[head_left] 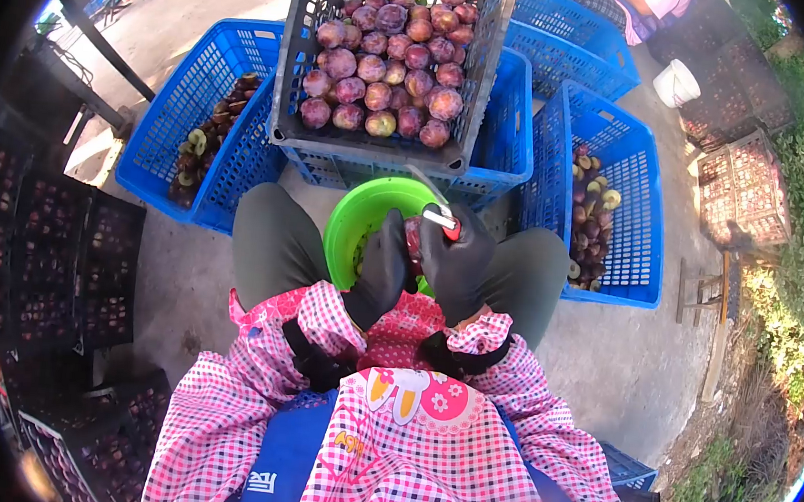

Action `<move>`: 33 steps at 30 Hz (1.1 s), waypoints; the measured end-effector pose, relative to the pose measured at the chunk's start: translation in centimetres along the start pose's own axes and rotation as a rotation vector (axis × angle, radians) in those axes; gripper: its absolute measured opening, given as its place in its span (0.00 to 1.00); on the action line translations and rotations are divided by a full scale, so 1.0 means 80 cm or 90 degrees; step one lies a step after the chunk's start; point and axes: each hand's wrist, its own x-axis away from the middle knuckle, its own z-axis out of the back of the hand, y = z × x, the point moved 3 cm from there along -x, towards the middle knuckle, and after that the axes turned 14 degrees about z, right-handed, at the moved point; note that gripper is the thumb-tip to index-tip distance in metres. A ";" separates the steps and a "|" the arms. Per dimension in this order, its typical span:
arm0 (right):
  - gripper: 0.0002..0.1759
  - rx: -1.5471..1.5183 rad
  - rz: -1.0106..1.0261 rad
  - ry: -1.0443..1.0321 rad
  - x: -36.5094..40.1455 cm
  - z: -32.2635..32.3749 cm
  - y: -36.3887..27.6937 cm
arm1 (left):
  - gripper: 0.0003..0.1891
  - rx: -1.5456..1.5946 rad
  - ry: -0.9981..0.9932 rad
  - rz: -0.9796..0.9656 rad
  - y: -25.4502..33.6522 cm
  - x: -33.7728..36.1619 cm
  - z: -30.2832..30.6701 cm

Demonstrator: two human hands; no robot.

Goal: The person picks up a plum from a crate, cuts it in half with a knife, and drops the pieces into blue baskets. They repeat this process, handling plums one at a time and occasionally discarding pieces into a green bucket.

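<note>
Left hand (383,270) clasps a plum (414,238); right hand (458,264), at its 3 o'clock, grips a knife (439,218). A slip could cut the fingers.

Dressed in pink checks
The left hand (383,267) and right hand (459,264) wear black gloves; pink-checked sleeves (221,407), a matching apron (406,481) with a cartoon rabbit (391,391), a blue garment (283,465) beneath, grey-green trousers (274,240)

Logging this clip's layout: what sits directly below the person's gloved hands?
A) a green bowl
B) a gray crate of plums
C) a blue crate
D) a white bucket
A: the left hand, holding a plum, and the right hand, gripping a small knife, are right over the green bowl.
</note>
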 end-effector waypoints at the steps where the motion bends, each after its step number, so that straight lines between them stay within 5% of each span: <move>1: 0.08 0.065 0.082 -0.036 -0.001 0.004 -0.006 | 0.24 -0.014 -0.038 0.118 0.001 0.005 0.003; 2: 0.08 0.058 0.089 -0.038 -0.001 0.006 -0.008 | 0.25 -0.027 -0.077 0.235 -0.002 0.009 0.004; 5: 0.09 0.104 0.139 -0.110 -0.001 0.011 -0.010 | 0.28 0.042 -0.148 0.327 -0.005 0.007 0.000; 6: 0.09 0.104 0.135 -0.107 0.003 0.013 -0.008 | 0.29 -0.005 -0.130 0.206 -0.012 0.008 -0.001; 12: 0.13 0.017 -0.121 -0.118 0.002 0.011 0.029 | 0.29 0.079 -0.240 0.468 0.014 0.011 0.001; 16: 0.14 0.158 0.133 -0.029 -0.023 0.040 0.008 | 0.31 0.182 -0.248 0.294 0.009 -0.007 0.016; 19: 0.12 0.058 0.064 -0.213 -0.012 0.057 -0.017 | 0.33 0.220 -0.164 0.218 0.010 -0.026 0.037; 20: 0.11 -0.053 -0.054 -0.307 -0.001 0.055 -0.027 | 0.34 0.214 -0.201 0.200 0.011 -0.027 0.043; 33: 0.15 0.091 0.031 -0.369 0.042 0.030 -0.032 | 0.29 0.152 -0.217 0.059 0.026 -0.003 0.042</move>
